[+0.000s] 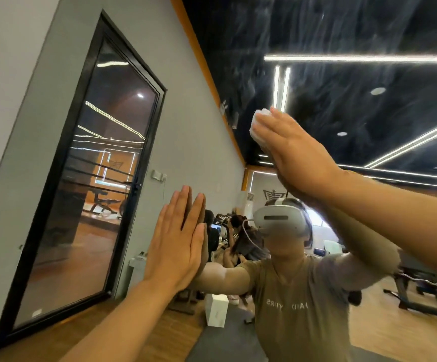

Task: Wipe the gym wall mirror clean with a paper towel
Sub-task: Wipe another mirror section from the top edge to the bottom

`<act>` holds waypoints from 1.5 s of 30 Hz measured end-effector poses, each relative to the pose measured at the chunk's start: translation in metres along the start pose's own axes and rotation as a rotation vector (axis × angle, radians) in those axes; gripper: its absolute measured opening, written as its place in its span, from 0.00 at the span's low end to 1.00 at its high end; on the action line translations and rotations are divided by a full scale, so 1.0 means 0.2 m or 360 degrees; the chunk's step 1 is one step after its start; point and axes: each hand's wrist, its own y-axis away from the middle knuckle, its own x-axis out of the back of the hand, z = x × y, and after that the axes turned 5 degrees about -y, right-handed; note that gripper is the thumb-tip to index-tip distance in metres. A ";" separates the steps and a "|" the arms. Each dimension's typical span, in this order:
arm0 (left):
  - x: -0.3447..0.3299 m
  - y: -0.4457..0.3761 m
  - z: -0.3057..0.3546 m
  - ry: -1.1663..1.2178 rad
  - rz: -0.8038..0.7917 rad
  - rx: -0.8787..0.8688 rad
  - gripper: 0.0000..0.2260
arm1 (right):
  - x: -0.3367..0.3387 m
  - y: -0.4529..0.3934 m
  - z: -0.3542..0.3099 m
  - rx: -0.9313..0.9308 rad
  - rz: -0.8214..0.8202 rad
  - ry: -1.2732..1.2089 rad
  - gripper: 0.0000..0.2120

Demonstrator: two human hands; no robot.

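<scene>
The paper towel [260, 126] is pressed flat-fingered to the mirror [368, 105] by the right hand [290, 145], evidently for wiping; the left hand [178, 236], flat and released, is braced lower left for support.

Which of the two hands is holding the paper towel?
The right hand, raised high, presses the white paper towel against the mirror; the lower left hand lies flat, empty.
</scene>
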 end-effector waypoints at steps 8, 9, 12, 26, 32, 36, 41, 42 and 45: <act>0.03 0.17 0.14 0.0239 -0.0128 0.0063 0.27 | -0.14 0.26 -0.31 -0.0158 0.0112 -0.0043 0.31; 0.02 0.19 0.15 0.0243 -0.0137 0.0096 0.26 | -0.16 0.33 -0.36 -0.0089 0.0066 -0.0047 0.34; 0.00 0.26 0.21 0.0282 -0.0209 0.0223 0.25 | -0.18 0.57 -0.47 0.0126 -0.0152 -0.0043 0.39; 0.15 0.50 0.56 0.0038 -0.0425 0.0362 0.29 | -0.03 0.88 -0.47 0.0415 -0.0371 -0.0186 0.38; 0.08 0.46 0.50 -0.0037 -0.0390 0.0314 0.25 | 0.06 0.54 -0.17 0.0132 -0.0109 -0.0071 0.34; 0.05 0.47 0.52 0.0014 -0.0358 0.0341 0.25 | 0.09 0.33 0.00 -0.0052 -0.0016 0.0002 0.28; 0.04 0.47 0.47 0.0038 -0.0369 0.0293 0.25 | -0.01 0.49 -0.20 -0.0176 0.0037 -0.0028 0.28; 0.04 0.47 0.47 0.0042 -0.0365 0.0277 0.25 | -0.04 0.55 -0.27 -0.0153 0.0021 -0.0046 0.29; 0.02 0.49 0.46 0.0083 -0.0365 0.0238 0.26 | -0.13 0.76 -0.48 -0.0055 -0.0033 -0.0084 0.32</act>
